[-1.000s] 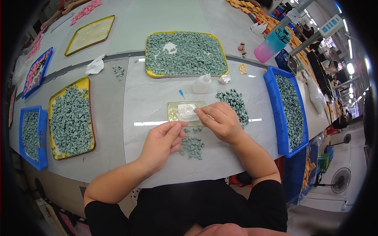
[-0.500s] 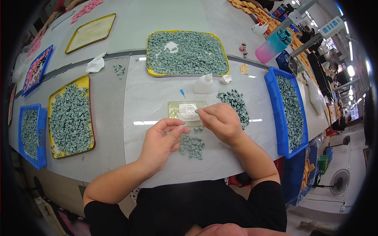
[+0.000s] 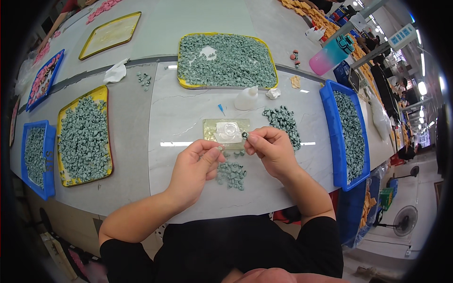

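Observation:
Between thumb and fingers, my right hand pinches a small green piece with a dark rim. To its left, my left hand pinches a small pale green piece. Just beyond both hands lies a yellowish rectangular plate with white paper and a small clear round dish on it. Close to my left fingertips is a loose pile of light green pieces. Right of the plate sits a pile of darker-edged green pieces. The two held pieces are apart.
A white squeeze bottle and a blue nozzle tip stand beyond the plate. A yellow-rimmed tray of green pieces lies farther back. Blue bins stand at the right and left; a bottle is back right.
My right hand has drawn back from the dish, turning so the dark-rimmed piece shows. My left hand stays nearly in place, its small piece now clearer. The view has shifted slightly.

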Demonstrator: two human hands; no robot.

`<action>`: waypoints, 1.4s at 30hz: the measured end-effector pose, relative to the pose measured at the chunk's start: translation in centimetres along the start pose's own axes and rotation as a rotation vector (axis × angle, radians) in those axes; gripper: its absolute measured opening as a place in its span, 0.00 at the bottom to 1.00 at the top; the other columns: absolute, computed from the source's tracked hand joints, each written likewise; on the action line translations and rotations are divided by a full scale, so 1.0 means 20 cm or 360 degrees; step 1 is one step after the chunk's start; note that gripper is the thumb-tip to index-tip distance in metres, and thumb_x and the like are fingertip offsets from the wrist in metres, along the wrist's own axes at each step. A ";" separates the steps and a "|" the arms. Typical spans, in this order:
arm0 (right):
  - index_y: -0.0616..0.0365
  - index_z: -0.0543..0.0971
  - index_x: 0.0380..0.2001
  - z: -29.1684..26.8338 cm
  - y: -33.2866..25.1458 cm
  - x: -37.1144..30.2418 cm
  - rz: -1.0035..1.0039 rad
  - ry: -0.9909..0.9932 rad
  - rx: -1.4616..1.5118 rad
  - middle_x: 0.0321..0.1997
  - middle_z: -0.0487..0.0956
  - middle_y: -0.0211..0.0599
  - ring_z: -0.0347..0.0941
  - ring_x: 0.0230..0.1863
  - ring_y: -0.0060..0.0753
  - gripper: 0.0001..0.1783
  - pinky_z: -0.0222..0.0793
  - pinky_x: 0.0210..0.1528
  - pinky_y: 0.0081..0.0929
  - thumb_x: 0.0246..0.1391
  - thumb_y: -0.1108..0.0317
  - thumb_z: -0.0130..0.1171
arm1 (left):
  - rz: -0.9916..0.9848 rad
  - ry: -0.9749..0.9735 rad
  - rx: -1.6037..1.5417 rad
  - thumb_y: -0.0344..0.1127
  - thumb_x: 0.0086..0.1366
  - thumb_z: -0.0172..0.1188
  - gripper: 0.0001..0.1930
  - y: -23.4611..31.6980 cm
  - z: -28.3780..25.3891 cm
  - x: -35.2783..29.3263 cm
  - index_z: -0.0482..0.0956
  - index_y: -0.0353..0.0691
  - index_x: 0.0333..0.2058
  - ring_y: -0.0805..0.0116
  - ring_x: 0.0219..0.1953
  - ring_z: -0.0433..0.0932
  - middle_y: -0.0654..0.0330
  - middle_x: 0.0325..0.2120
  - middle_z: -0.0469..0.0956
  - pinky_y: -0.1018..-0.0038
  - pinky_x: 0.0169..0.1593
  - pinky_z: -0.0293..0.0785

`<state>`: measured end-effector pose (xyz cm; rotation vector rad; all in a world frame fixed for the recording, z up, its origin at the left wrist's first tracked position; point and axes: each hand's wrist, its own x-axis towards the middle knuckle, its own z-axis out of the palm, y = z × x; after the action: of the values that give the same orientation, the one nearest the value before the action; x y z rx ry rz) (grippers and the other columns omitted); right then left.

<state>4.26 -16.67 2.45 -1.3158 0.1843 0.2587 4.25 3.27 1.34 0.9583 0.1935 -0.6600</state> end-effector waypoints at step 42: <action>0.66 0.79 0.31 0.13 0.10 -0.01 -0.1774 -0.0230 -0.1293 0.30 0.77 0.40 0.74 0.27 0.36 0.15 0.70 0.28 0.26 0.34 0.84 0.64 | 0.0369 -0.0249 0.0405 0.43 0.71 0.38 0.13 -0.05 0.02 -0.07 0.59 0.42 0.29 0.81 0.20 0.54 0.68 0.19 0.59 0.83 0.22 0.52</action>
<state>3.51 -13.72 1.29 -1.9783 -0.8550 -0.5864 2.43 3.06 1.47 1.1475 -0.1425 -0.5498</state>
